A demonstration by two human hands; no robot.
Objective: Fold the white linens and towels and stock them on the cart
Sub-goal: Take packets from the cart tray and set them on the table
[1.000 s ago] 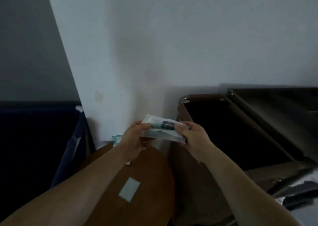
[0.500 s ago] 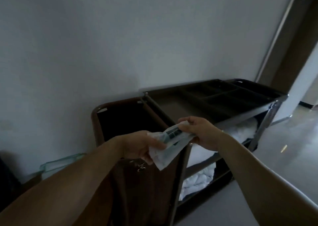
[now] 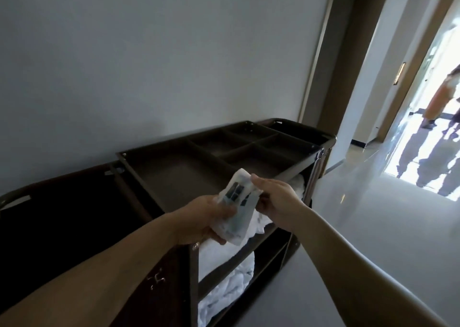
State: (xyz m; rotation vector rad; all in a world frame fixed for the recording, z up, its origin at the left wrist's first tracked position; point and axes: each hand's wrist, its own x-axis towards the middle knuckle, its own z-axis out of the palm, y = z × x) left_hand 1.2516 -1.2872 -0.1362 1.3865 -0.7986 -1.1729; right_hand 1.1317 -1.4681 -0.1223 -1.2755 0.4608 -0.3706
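My left hand (image 3: 206,218) grips the lower part of a small white packet (image 3: 237,209) with dark printing. My right hand (image 3: 276,202) pinches the packet's upper right edge. Both hands hover over the front edge of the dark housekeeping cart (image 3: 311,162), just in front of its divided top tray (image 3: 179,175). White linens (image 3: 224,284) lie bunched on the cart's lower shelves, and more white cloth (image 3: 297,185) shows on the upper shelf under the tray.
A dark brown laundry bag (image 3: 62,217) hangs on the cart's left end. The cart stands against a pale wall (image 3: 174,65). Grey floor (image 3: 361,227) opens to the right toward a bright doorway (image 3: 433,127), where a person's legs (image 3: 433,102) show.
The view has swung right from a brown table and wall corner to the cart. Both hands still hold the packet and now carry it over the cart's front edge.
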